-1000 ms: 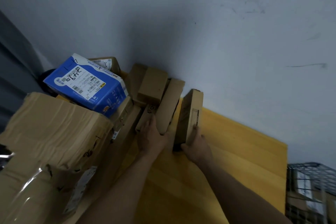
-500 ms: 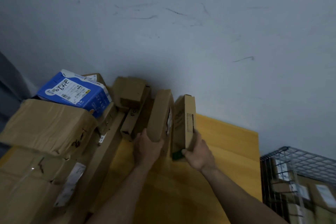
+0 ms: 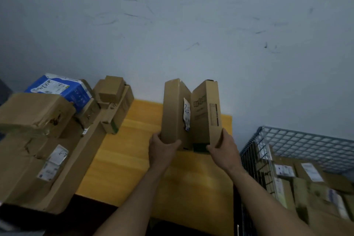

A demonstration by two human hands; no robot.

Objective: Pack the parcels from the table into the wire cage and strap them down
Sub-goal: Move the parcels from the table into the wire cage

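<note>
Firmly, left hand point(image 3: 163, 149) and right hand point(image 3: 223, 149) grip parcels point(image 3: 174, 113).

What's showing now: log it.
left hand grips labelled brown cardboard box; right hand grips printed brown cardboard box; blue wire cage part-filled

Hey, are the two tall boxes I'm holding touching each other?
Touching. The head view shows the left box and right box meeting along one seam, no gap, with the left hand and right hand gripping their outer sides.
</note>
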